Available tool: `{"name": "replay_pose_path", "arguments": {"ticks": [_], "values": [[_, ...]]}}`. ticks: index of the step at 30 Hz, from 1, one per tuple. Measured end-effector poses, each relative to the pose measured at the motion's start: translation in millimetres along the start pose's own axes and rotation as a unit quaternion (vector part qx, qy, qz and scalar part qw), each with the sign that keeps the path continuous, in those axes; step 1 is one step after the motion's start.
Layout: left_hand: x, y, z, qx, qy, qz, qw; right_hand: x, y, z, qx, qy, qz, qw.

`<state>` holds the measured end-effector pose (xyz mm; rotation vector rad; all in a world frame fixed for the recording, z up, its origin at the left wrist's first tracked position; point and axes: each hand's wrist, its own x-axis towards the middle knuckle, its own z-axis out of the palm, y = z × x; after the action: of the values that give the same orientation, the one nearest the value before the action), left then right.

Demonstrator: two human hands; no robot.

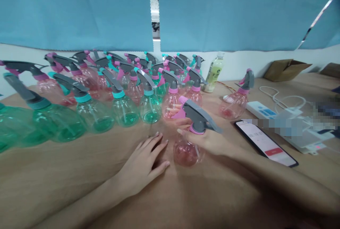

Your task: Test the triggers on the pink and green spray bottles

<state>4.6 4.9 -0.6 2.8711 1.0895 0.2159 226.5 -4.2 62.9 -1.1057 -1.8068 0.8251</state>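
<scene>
My right hand (195, 138) is wrapped round the neck of a clear pink spray bottle (187, 154) with a grey and pink trigger head, which stands close in front of me. Flat on the table, just left of that bottle, lies my left hand (147, 160), its fingers stretched out and holding nothing. Beyond both hands stand several more spray bottles in rows. A green spray bottle (126, 112) and a pink spray bottle (172, 99) are among the nearest. Another pink spray bottle (233, 105) stands apart on the right.
To the right lies a phone (265, 144) with a lit screen, beside a white power strip (261, 110) and cables. A drink bottle (214, 73) stands near the wall. Farther right is a brown cardboard box (283, 70). Blue cloth (79, 9) covers the wall behind.
</scene>
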Motion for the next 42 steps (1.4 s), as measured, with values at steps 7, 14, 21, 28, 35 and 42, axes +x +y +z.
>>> {"name": "replay_pose_path", "arguments": {"ticks": [7,14,21,28,35,42], "values": [[0.6,0.4,-1.2,-0.002,-0.002,-0.002,1.000,1.4,0.7,0.3,-0.010,-0.003,-0.020,1.000],[-0.2,0.9,0.2,-0.005,0.005,-0.002,1.000,2.7,-4.9,-0.3,-0.003,0.032,-0.018,0.999],[-0.3,0.4,-0.7,-0.011,0.010,0.001,1.000,5.1,-1.4,-4.9,-0.109,0.058,0.073,0.990],[-1.1,0.6,-0.5,-0.015,0.017,-0.001,1.000,4.1,-0.6,-6.7,-0.111,0.066,0.086,0.988],[-2.0,0.6,-1.4,-0.025,0.017,0.001,1.000,5.1,0.0,-7.3,-0.129,0.073,0.074,0.986],[-1.6,1.3,-1.5,-0.023,0.018,-0.002,1.000,4.0,-0.8,-7.4,-0.114,0.078,0.046,0.989]]}}
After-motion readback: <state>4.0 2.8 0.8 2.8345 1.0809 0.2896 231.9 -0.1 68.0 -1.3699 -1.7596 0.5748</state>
